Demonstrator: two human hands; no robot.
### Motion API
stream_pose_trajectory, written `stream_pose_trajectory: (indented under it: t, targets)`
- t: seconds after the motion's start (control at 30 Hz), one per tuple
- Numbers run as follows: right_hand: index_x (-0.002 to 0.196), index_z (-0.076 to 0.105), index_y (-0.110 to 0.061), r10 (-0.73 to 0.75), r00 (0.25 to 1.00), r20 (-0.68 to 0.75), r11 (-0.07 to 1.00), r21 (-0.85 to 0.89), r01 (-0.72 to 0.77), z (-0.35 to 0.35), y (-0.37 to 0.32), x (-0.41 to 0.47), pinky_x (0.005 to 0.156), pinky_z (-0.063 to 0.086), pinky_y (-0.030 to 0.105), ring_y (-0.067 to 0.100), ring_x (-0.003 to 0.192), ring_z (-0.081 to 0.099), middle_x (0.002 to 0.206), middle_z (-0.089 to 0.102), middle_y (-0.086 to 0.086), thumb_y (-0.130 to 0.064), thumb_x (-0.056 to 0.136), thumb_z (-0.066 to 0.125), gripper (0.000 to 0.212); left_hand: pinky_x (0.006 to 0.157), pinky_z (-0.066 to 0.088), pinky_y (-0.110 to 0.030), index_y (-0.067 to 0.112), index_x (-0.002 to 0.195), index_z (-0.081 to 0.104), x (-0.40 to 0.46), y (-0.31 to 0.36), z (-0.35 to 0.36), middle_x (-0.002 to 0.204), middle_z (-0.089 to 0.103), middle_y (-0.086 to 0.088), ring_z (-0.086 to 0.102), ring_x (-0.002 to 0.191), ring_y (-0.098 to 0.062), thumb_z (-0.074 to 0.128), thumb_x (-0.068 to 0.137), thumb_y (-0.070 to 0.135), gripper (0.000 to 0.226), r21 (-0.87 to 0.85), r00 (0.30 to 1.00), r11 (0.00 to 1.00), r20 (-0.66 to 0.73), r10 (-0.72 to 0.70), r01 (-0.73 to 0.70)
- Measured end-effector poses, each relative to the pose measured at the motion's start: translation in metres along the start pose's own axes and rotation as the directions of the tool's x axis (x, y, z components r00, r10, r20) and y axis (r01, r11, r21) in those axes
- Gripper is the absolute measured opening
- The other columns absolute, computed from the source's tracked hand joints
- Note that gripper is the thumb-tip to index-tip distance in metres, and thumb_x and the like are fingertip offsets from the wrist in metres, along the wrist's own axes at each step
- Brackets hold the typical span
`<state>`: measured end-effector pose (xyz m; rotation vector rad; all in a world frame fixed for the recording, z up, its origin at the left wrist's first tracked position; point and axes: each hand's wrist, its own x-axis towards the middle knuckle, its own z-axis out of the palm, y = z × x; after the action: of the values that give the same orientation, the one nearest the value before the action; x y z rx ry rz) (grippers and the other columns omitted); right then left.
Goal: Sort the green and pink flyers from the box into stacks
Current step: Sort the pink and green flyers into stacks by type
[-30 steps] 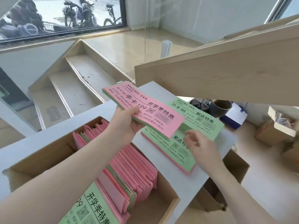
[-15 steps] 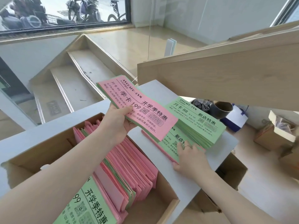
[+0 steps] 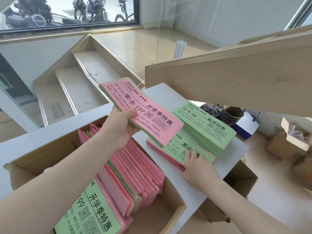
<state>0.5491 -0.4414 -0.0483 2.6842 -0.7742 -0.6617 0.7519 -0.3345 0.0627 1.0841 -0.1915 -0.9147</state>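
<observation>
My left hand [image 3: 120,127] grips a bundle of flyers [image 3: 145,114] with a pink one on top and green edges below, held above the white ledge [image 3: 168,97]. On that ledge my right hand [image 3: 196,163] rests flat on the near stack [image 3: 175,152], whose top flyer is green over pink ones. A tall all-green stack [image 3: 207,127] sits just behind it. The cardboard box [image 3: 170,215] at lower left holds many upright pink flyers [image 3: 140,171] mixed with some green, and a green flyer [image 3: 91,211] lies at its near end.
A slanted wooden panel [image 3: 236,78] overhangs the ledge on the right. Below right are a dark bowl [image 3: 232,115], a blue-and-white bag [image 3: 246,127] and open cardboard boxes [image 3: 290,142]. Stairs [image 3: 76,85] drop away beyond the ledge.
My right hand came down onto the near stack and now presses its front corner. My left hand lifted the held bundle slightly up and left.
</observation>
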Motion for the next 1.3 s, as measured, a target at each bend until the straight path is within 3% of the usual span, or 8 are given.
stream_pose_trajectory:
  t: [0.13,0.23,0.33,0.4,0.7,0.93,1.1,1.3]
  targets:
    - [0.145,0.002,0.008,0.088,0.995,0.055,0.993,0.069,-0.091,-0.001,-0.008,-0.018,0.098,0.039,0.043,0.041,0.127,0.037,0.151,0.011,0.033,-0.033,0.099,0.025,0.066,0.068,0.059,-0.038,0.020,0.112,0.048,0.002,-0.003,0.004,0.105,0.068,-0.005,0.068,0.087,-0.022,0.039,0.095,-0.004,0.030,0.017,1.000,1.000,0.016,-0.027,0.026]
    - [0.142,0.032,-0.012,0.145,0.989,-0.034,0.924,0.361,-0.123,-0.016,0.001,-0.027,0.102,0.033,0.040,0.028,0.132,0.036,0.151,0.031,0.012,-0.064,0.091,0.016,0.075,0.067,0.059,-0.039,0.017,0.113,0.046,0.005,-0.006,0.012,0.109,0.066,-0.007,0.068,0.087,-0.022,0.038,0.095,-0.005,0.029,0.016,0.998,0.999,0.039,-0.045,0.045]
    - [0.098,0.061,-0.021,0.365,0.926,-0.101,0.438,0.896,-0.075,-0.049,0.023,-0.024,0.086,0.043,0.036,0.024,0.104,0.054,0.110,0.061,0.004,-0.061,0.090,0.020,0.058,0.067,0.057,-0.041,0.015,0.120,0.043,0.013,-0.005,0.023,0.113,0.065,-0.007,0.066,0.091,-0.024,0.038,0.095,-0.007,0.034,0.054,0.999,0.998,0.040,-0.038,0.035]
    - [0.098,0.063,-0.010,0.424,0.902,-0.086,0.170,0.985,0.014,-0.064,0.037,-0.016,0.086,0.045,0.038,0.025,0.097,0.059,0.105,0.066,0.009,-0.043,0.097,0.033,0.044,0.070,0.056,-0.042,0.016,0.116,0.042,0.023,-0.003,0.029,0.108,0.064,-0.005,0.066,0.090,-0.023,0.038,0.094,-0.007,0.032,0.068,1.000,0.998,0.003,-0.019,0.019]
    - [0.142,0.035,-0.013,0.178,0.970,-0.165,0.571,0.820,0.035,-0.037,0.033,0.029,0.109,0.029,0.031,0.016,0.133,0.037,0.146,0.038,0.001,-0.029,0.099,0.039,0.046,0.063,0.053,-0.042,0.012,0.126,0.045,0.111,0.004,0.015,0.117,0.059,-0.011,0.063,0.093,-0.028,0.036,0.092,-0.011,0.041,0.427,0.947,0.859,-0.267,-0.179,0.283]
    - [0.140,0.029,-0.014,0.113,0.993,0.014,0.725,0.682,-0.092,-0.023,0.032,0.048,0.106,0.034,0.040,0.025,0.130,0.036,0.146,0.034,0.004,-0.043,0.092,0.046,0.058,0.087,0.048,-0.053,0.008,0.117,0.050,0.142,0.003,0.008,0.113,0.062,-0.015,0.059,0.107,-0.035,0.043,0.091,-0.010,0.032,0.862,0.855,0.336,-0.187,-0.485,0.379]
    - [0.138,0.028,-0.015,0.149,0.988,-0.027,0.755,0.648,-0.097,-0.018,0.028,0.047,0.101,0.038,0.040,0.024,0.128,0.034,0.142,0.035,0.003,-0.050,0.090,0.047,0.062,0.089,0.052,-0.045,0.012,0.125,0.047,0.170,-0.016,0.000,0.116,0.061,-0.008,0.061,0.103,-0.030,0.055,0.078,0.001,0.049,0.993,0.956,-0.100,-0.088,-0.281,0.063]
    - [0.134,0.032,-0.015,0.220,0.975,-0.038,0.751,0.644,-0.145,-0.015,0.022,0.043,0.098,0.038,0.038,0.025,0.124,0.035,0.135,0.037,0.005,-0.054,0.089,0.047,0.062,0.092,0.037,-0.041,0.012,0.142,0.018,0.158,-0.035,0.012,0.134,0.034,-0.018,0.037,0.120,-0.034,0.054,0.086,0.011,0.067,0.898,0.999,-0.440,-0.014,-0.033,-0.002]
